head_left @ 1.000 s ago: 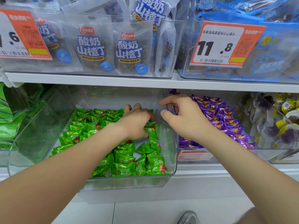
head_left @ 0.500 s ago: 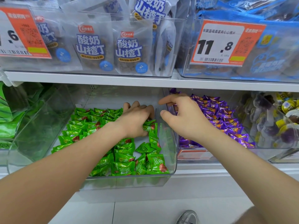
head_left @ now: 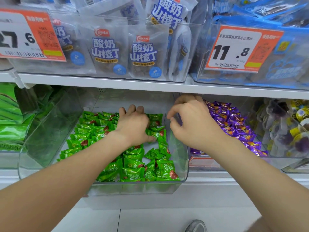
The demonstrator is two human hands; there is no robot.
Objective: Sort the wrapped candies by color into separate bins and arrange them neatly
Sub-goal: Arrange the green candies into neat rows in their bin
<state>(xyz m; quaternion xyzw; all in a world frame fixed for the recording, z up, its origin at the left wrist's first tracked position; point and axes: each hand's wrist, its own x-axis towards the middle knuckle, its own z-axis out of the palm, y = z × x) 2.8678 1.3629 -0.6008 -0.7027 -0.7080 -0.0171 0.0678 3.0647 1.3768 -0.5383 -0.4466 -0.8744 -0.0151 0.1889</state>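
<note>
Light: bright, even, from above; colours vivid.
Shadows: soft, under the shelf edge (head_left: 117, 85).
Glare: pale sheen on the clear bin (head_left: 181, 158) walls and upper packets (head_left: 107, 51).
Blur: left price tag (head_left: 20, 39) smeared; green candies (head_left: 133, 172) crisp.
Distortion: shelf lines bow toward the edges; forearms (head_left: 66, 173) swell at the bottom corners.
Focus: far-right bin (head_left: 284, 131) hazy behind plastic.

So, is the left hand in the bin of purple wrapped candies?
No, the left hand rests on green wrapped candies in a clear plastic bin.

Left hand (head_left: 133, 126) palm-down, right hand (head_left: 192, 123) alongside (fingers loosely curled).
</note>
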